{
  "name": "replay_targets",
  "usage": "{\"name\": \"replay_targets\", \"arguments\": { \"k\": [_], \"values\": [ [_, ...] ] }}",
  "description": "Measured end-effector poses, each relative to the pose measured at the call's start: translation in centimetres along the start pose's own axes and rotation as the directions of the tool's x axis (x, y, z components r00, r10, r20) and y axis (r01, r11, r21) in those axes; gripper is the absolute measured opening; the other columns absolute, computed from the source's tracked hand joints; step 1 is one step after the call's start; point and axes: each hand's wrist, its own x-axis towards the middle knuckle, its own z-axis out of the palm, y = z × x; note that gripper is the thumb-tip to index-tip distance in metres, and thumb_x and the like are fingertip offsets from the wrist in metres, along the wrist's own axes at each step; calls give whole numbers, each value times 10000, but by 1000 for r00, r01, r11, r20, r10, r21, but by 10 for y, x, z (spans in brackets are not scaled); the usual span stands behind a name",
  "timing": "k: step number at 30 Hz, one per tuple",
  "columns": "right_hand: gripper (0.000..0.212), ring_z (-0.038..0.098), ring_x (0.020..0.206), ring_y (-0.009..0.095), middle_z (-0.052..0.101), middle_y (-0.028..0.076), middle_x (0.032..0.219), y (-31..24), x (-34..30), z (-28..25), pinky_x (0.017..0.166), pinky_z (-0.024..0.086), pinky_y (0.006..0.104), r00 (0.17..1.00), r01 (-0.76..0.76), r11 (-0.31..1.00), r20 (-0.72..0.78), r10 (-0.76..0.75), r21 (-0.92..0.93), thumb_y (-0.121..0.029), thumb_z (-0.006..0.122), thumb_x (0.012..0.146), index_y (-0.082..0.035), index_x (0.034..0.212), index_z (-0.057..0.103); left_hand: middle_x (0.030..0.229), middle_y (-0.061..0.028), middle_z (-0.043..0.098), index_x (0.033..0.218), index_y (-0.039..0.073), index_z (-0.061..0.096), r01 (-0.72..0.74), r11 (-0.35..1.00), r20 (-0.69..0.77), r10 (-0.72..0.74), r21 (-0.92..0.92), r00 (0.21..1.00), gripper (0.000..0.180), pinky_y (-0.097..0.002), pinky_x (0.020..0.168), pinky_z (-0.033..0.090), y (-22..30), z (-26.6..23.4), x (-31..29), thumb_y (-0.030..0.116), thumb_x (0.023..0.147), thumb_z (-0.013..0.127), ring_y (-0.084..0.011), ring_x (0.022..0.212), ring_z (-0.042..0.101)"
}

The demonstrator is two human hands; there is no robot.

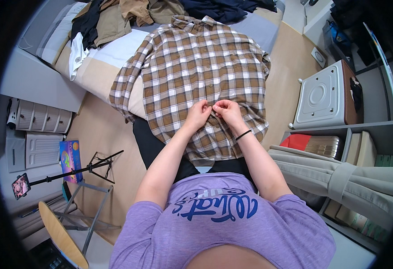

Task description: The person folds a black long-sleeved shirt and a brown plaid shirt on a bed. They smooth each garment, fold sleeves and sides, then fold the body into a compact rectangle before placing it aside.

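A brown, white and black plaid shirt (196, 71) lies spread front up, its collar on the bed and its hem over my lap. Buttons run down its middle, and the upper front is closed. My left hand (198, 115) pinches the front edge on the left of the button line. Close beside it, my right hand (227, 112) pinches the other side of the placket, thumb and finger together. The fingertips of both hands almost meet. The button between them is too small and covered to make out. A dark band circles my right wrist.
Clothes in brown, black and navy (129, 18) are heaped along the far side of the bed (98, 74). A phone on a tripod (21, 186) and a folding stool (64, 233) stand left. On the right are a white stove-like panel (319, 96), shelves and a tied curtain (340, 175).
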Motion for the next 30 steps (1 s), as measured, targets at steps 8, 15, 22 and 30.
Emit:
{"name": "replay_targets", "arguments": {
  "k": [8,15,22,30],
  "values": [
    [166,598,633,61,672,-10,805,-2,-27,-21,576,488,207,999,32,988,-23,-28,150,-177,678,1022,-29,1093,705,937,-101,592,920,-4,607,-104,991,-198,85,-85,977,177,-299,651,514,20,3,-48,107,914,745,-176,712,619],
    [162,554,665,56,632,-16,752,8,-105,-21,599,463,242,910,318,868,-134,-393,-381,-166,764,942,-30,977,684,1033,-109,603,959,7,723,-166,974,-114,184,152,976,202,-339,731,553,29,7,-96,152,845,805,-223,808,648],
    [203,654,755,270,662,98,853,4,-107,-14,714,545,376,843,341,570,-26,-537,-747,-155,779,839,-29,964,679,956,-122,650,938,39,761,-128,935,-84,164,330,983,194,-408,768,548,45,22,-81,199,836,805,-311,865,675],
    [137,684,853,360,691,145,917,-3,-94,-20,735,549,462,909,259,450,59,-412,-855,-179,702,879,-56,937,697,890,-149,659,895,22,721,-91,970,-2,94,225,996,174,-426,751,535,42,19,-79,187,874,772,-327,855,668]
  ]
}}
